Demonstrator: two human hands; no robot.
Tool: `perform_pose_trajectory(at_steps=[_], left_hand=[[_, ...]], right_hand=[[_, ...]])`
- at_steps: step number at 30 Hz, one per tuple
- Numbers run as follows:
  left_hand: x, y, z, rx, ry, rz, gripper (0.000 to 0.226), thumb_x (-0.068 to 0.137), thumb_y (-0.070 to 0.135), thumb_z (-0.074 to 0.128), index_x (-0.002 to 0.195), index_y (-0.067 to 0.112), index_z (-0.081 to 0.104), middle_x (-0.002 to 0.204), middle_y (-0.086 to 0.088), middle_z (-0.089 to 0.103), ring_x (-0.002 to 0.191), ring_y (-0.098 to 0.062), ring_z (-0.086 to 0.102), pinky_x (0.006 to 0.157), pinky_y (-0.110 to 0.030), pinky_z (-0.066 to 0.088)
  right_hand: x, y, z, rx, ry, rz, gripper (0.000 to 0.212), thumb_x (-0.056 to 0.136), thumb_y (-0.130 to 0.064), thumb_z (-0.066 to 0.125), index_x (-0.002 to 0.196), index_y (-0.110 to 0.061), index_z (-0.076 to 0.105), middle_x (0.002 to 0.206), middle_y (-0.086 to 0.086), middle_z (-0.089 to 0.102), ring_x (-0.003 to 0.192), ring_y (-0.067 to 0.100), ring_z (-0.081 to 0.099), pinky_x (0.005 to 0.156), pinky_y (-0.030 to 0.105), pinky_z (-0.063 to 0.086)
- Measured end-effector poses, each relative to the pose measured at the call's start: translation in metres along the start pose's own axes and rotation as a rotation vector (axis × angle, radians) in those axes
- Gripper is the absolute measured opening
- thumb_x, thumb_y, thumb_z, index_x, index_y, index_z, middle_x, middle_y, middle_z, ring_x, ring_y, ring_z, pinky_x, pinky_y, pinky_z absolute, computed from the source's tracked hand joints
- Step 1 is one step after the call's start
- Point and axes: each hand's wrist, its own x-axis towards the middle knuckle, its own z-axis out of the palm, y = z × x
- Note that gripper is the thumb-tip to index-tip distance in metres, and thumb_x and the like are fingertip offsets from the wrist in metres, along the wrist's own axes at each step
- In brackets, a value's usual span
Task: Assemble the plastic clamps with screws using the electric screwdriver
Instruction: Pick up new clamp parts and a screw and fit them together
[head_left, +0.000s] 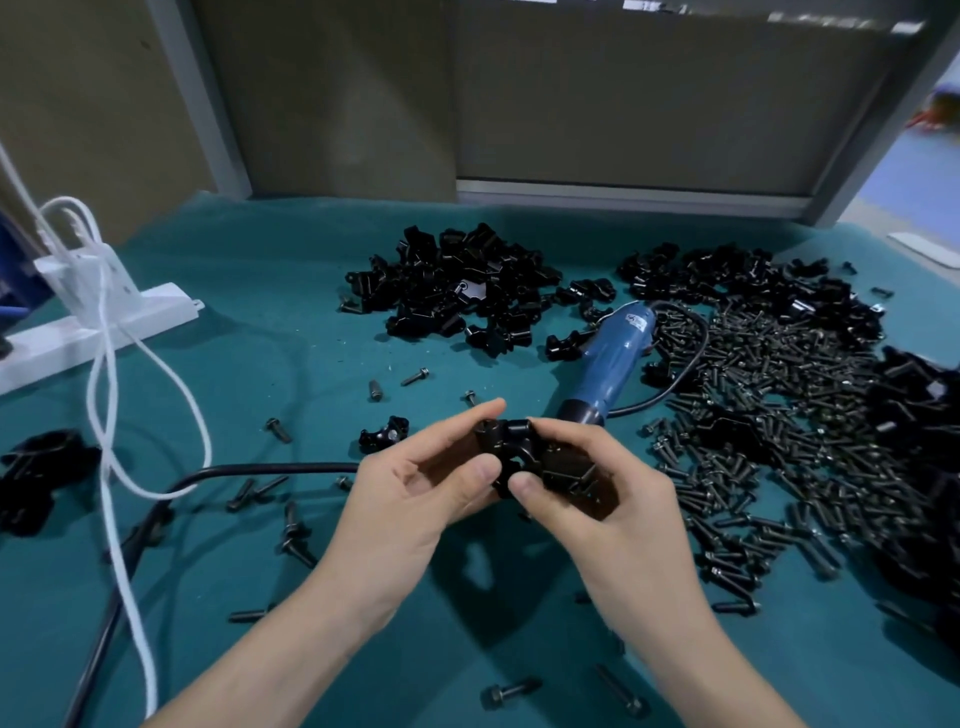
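Observation:
Both hands hold a black plastic clamp (511, 447) above the teal table, in the middle of the view. My left hand (415, 499) pinches its left half between thumb and fingers. My right hand (597, 499) pinches its right half and also cups several black screws (576, 480) in the palm. The blue electric screwdriver (610, 361) lies on the table just behind my hands, tip pointing toward them. A pile of black clamp halves (457, 291) lies behind it, and a wide heap of black screws (769, 415) spreads to the right.
A single clamp piece (384, 434) lies left of my hands. Loose screws (291, 519) scatter over the teal cloth. A black cable (249, 470) and a white cable (111, 415) cross the left side near a white power strip (104, 317). More black parts (36, 473) sit at the left edge.

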Motion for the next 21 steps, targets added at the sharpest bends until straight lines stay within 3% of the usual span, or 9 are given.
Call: perform_pose_trajectory(at_steps=[5, 10, 14, 17, 21], left_hand=[[-0.0027, -0.0004, 0.0023, 0.036, 0.009, 0.049, 0.041, 0.063, 0.025, 0.074, 0.103, 0.036, 0.076, 0.104, -0.004, 0.075, 0.099, -0.015, 0.069, 0.084, -0.029, 0.057], [-0.0054, -0.0016, 0.0043, 0.042, -0.011, 0.078, 0.041, 0.067, 0.017, 0.072, 0.104, 0.034, 0.075, 0.101, -0.007, 0.075, 0.093, -0.017, 0.071, 0.072, -0.024, 0.058], [-0.0064, 0.0015, 0.0067, 0.284, 0.015, 0.22, 0.041, 0.071, 0.022, 0.071, 0.108, 0.041, 0.072, 0.103, 0.008, 0.071, 0.098, -0.007, 0.066, 0.079, -0.016, 0.053], [-0.0064, 0.0044, 0.0052, 0.4, 0.011, 0.307, 0.045, 0.076, 0.015, 0.069, 0.114, 0.039, 0.069, 0.106, 0.012, 0.069, 0.098, -0.002, 0.065, 0.078, -0.008, 0.05], [-0.0067, 0.007, 0.0015, 0.577, -0.038, 0.369, 0.052, 0.08, 0.016, 0.067, 0.124, 0.042, 0.06, 0.11, 0.013, 0.065, 0.102, -0.006, 0.062, 0.074, -0.009, 0.049]], right_hand=[[0.0018, 0.0018, -0.0007, 0.028, -0.007, 0.004, 0.037, 0.073, -0.007, 0.081, 0.094, -0.035, 0.071, 0.09, -0.013, 0.066, 0.087, 0.003, 0.065, 0.074, 0.009, 0.045], [-0.0007, 0.0049, -0.0004, -0.013, -0.024, 0.026, 0.04, 0.074, -0.005, 0.081, 0.1, -0.032, 0.07, 0.096, -0.006, 0.071, 0.091, 0.009, 0.067, 0.08, 0.017, 0.051], [-0.0012, 0.006, 0.0009, -0.046, -0.045, 0.014, 0.039, 0.077, -0.007, 0.079, 0.101, -0.035, 0.068, 0.099, -0.011, 0.068, 0.096, 0.011, 0.066, 0.089, 0.029, 0.053], [-0.0023, 0.0043, 0.0024, -0.002, -0.058, -0.017, 0.03, 0.079, -0.021, 0.072, 0.107, -0.034, 0.069, 0.101, -0.013, 0.065, 0.1, 0.013, 0.065, 0.091, 0.034, 0.053], [-0.0011, 0.0029, -0.0019, -0.069, -0.056, -0.058, 0.034, 0.083, -0.017, 0.074, 0.109, -0.039, 0.068, 0.098, -0.014, 0.065, 0.097, 0.011, 0.062, 0.089, 0.03, 0.051]])
